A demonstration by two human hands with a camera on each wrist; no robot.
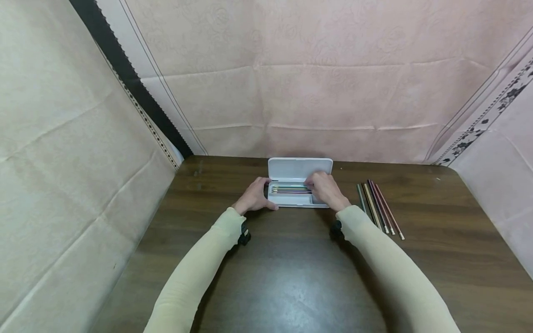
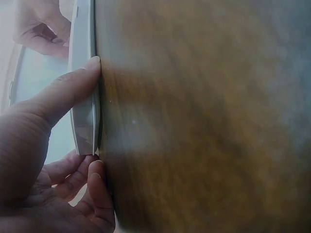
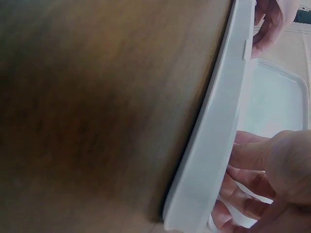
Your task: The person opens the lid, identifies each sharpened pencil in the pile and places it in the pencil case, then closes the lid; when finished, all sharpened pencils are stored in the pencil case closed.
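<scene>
A white pencil case lies on the table with its hinged lid raised at the back. Several coloured pencils lie lengthwise inside it. At the case's left end my left hand grips it, with the thumb along the front wall and the other fingers around the end. My right hand reaches into the right part with bent fingers, over the pencils' right ends. Whether its fingertips pinch a pencil is hidden.
To the right of the case, several more pencils lie side by side on the brown wooden table, close to my right sleeve. Pale cloth hangs behind the table and along both sides.
</scene>
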